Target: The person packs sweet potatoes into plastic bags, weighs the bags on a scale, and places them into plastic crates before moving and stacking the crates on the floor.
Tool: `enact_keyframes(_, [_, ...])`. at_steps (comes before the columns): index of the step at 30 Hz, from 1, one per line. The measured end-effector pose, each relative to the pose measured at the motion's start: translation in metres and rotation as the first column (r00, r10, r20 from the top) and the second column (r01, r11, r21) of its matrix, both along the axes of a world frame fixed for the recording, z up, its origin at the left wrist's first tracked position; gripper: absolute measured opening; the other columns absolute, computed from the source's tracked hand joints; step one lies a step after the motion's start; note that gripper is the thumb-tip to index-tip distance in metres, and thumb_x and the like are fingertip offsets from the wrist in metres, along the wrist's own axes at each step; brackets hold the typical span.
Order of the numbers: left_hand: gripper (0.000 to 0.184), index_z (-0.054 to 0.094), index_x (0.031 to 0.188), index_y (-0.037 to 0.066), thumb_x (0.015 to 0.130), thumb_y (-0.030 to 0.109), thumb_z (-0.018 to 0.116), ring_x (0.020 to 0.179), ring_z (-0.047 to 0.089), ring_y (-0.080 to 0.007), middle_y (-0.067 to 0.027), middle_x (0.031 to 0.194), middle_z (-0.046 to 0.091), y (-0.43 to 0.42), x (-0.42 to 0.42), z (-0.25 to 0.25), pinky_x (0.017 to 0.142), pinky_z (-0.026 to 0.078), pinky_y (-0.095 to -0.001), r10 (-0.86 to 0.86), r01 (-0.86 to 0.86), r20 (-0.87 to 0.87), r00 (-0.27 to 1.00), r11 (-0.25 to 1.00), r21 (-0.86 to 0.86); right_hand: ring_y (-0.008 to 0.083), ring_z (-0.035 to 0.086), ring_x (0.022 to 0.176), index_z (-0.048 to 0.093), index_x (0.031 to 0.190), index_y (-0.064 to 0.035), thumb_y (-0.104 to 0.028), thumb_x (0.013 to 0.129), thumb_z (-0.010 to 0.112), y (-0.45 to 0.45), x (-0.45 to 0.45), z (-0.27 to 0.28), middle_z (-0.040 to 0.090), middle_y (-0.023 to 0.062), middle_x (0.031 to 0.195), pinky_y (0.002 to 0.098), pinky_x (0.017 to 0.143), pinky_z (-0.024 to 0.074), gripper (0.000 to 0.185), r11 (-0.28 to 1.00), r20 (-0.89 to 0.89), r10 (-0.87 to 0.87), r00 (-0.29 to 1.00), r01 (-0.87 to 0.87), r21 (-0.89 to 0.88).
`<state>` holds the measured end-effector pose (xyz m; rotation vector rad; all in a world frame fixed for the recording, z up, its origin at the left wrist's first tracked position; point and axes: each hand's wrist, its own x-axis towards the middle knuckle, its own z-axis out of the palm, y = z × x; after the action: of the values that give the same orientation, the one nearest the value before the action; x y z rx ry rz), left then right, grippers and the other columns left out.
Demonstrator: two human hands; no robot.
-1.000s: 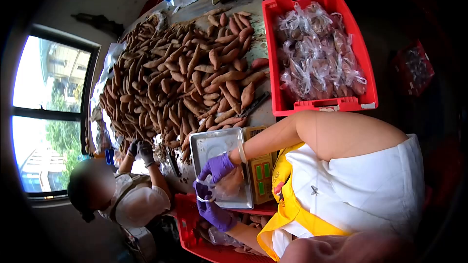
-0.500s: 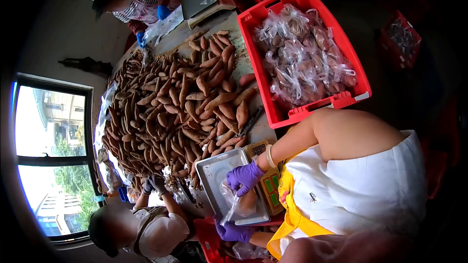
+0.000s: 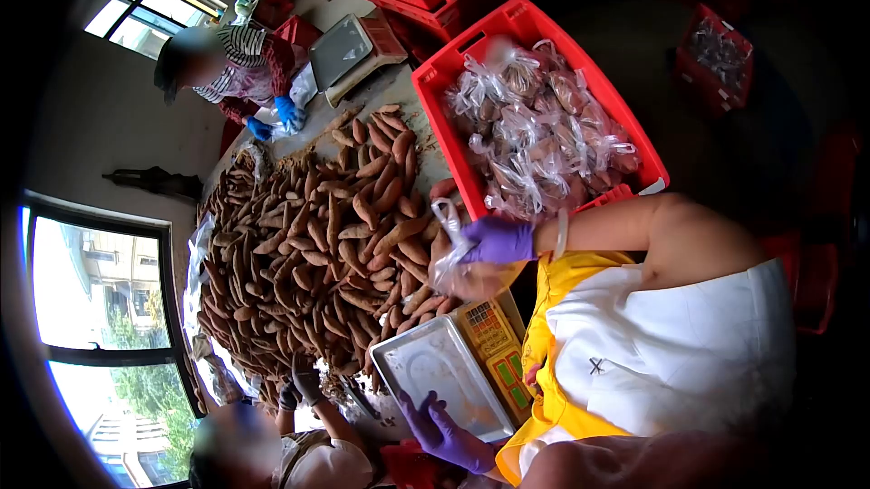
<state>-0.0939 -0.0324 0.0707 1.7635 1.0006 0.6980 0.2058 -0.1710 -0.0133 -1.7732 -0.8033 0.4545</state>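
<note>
Clear plastic bag (image 3: 473, 282) was clamped in the fingers of the right hand (image 3: 497, 241), red crate (image 3: 441, 122) beside them; left hand (image 3: 450, 437) fingers apart near scale (image 3: 435, 367); step judged carrying, next move needing firm grip.

Sweet potatoes (image 3: 317, 244), brown and reddish, lie heaped several deep across a worktable (image 3: 391, 90) here in front of us, covering most of its top. A strip of bare, dirt-marked surface shows between the heap and a grey-topped scale (image 3: 340, 52) standing at one end. Toward the other end sits a second scale (image 3: 492, 344), its metal tray (image 3: 444, 376) set alongside a yellow keypad (image 3: 487, 322). Pale plastic (image 3: 198, 249) lines the far edge, and small scraps litter the tabletop near the tray
</note>
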Motion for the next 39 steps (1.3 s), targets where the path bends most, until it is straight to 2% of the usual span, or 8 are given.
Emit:
enact_keyframes(3, [0.038, 0.053, 0.127, -0.002, 0.091, 0.007, 0.054, 0.084, 0.057, -0.0145, -0.0103, 0.125, 0.060, -0.022, 0.006, -0.006, 0.074, 0.045, -0.0266, -0.030, 0.029, -0.001, 1.000, 0.995, -0.097, 0.0224, 0.066, 0.074, 0.067, 0.082, -0.0049, -0.026, 0.083, 0.070, -0.059, 0.042, -0.025, 0.067, 0.0149, 0.077, 0.0362, 0.068, 0.0489, 0.021, 0.944, 0.180, -0.319, 0.930, 0.328, -0.020])
enact_keyframes(7, [0.036, 0.054, 0.128, -0.002, 0.092, 0.004, 0.051, 0.086, 0.057, -0.0135, -0.0119, 0.114, 0.063, -0.031, 0.036, -0.015, 0.076, 0.045, -0.0247, -0.142, 0.145, 0.030, 0.989, 0.966, -0.216, 0.0132, 0.062, 0.080, 0.066, 0.097, 0.0007, -0.022, 0.087, 0.066, -0.138, 0.058, 0.018, 0.068, 0.0067, 0.088, 0.0308, 0.075, 0.0497, 0.024, 0.773, -0.517, -0.468, 0.716, 0.616, 0.153])
enact_keyframes(13, [0.036, 0.052, 0.129, -0.002, 0.095, 0.007, 0.052, 0.092, 0.058, -0.0119, -0.0081, 0.114, 0.062, -0.054, 0.136, -0.045, 0.080, 0.046, -0.0246, -0.421, 0.471, 0.223, 0.879, 0.836, -0.280, 0.0112, 0.060, 0.083, 0.066, 0.099, 0.0003, -0.018, 0.086, 0.067, -0.225, 0.024, 0.010, 0.066, 0.0042, 0.088, 0.0272, 0.076, 0.0484, 0.022, 0.711, -0.302, -0.633, 0.713, 0.690, 0.135])
enact_keyframes(25, [0.048, 0.046, 0.134, -0.001, 0.089, 0.004, 0.062, 0.100, 0.058, -0.0136, -0.0095, 0.121, 0.059, -0.147, 0.371, -0.086, 0.085, 0.047, -0.0248, -0.720, 0.769, 0.323, 0.614, 0.638, -0.040, 0.0141, 0.063, 0.076, 0.066, 0.094, 0.0025, -0.031, 0.086, 0.066, -0.303, -0.010, 0.038, 0.067, 0.0088, 0.083, 0.0289, 0.071, 0.0489, 0.035, 0.543, -0.607, -0.648, 0.460, 0.838, 0.054])
enact_keyframes(28, [0.064, 0.044, 0.136, -0.001, 0.082, 0.016, 0.072, 0.095, 0.058, -0.0174, -0.0147, 0.126, 0.056, -0.175, 0.479, -0.129, 0.083, 0.048, -0.0283, -0.782, 0.762, 0.057, 0.621, 0.618, 0.194, 0.0115, 0.060, 0.075, 0.066, 0.092, 0.0031, -0.029, 0.088, 0.064, -0.317, 0.011, 0.029, 0.067, 0.0073, 0.081, 0.0290, 0.070, 0.0484, 0.032, 0.643, -0.559, -0.637, 0.532, 0.766, -0.005])
enact_keyframes(31, [0.085, 0.039, 0.138, -0.001, 0.077, 0.051, 0.069, 0.114, 0.054, -0.0424, -0.0270, 0.131, 0.049, -0.215, 0.576, -0.150, 0.094, 0.044, -0.0447, -0.707, 0.755, -0.294, 0.644, 0.522, 0.398, 0.0114, 0.059, 0.075, 0.065, 0.091, 0.0025, -0.024, 0.090, 0.063, -0.323, 0.036, 0.050, 0.066, 0.0074, 0.081, 0.0297, 0.071, 0.0484, 0.027, 0.685, -0.700, -0.527, 0.482, 0.729, -0.014])
enact_keyframes(33, [0.088, 0.038, 0.138, 0.000, 0.075, 0.054, 0.068, 0.109, 0.056, -0.0442, -0.0272, 0.133, 0.047, -0.238, 0.622, -0.153, 0.091, 0.046, -0.0457, -0.617, 0.776, -0.516, 0.594, 0.610, 0.162, 0.0112, 0.058, 0.079, 0.065, 0.093, 0.0018, -0.021, 0.090, 0.063, -0.328, 0.052, 0.051, 0.065, 0.0067, 0.084, 0.0298, 0.074, 0.0481, 0.023, 0.702, -0.627, -0.570, 0.532, 0.711, -0.036])
enact_keyframes(39, [0.065, 0.059, 0.115, -0.005, 0.075, 0.044, 0.068, 0.099, 0.062, -0.0413, -0.0260, 0.103, 0.065, -0.222, 0.674, -0.219, 0.085, 0.049, -0.0452, -0.658, 0.803, -0.484, 0.576, 0.568, 0.184, 0.0089, 0.054, 0.081, 0.063, 0.097, 0.0015, -0.017, 0.089, 0.065, -0.324, 0.100, 0.050, 0.061, 0.0023, 0.084, 0.0286, 0.074, 0.0458, 0.020, 0.718, -0.651, -0.543, 0.530, 0.696, -0.032])
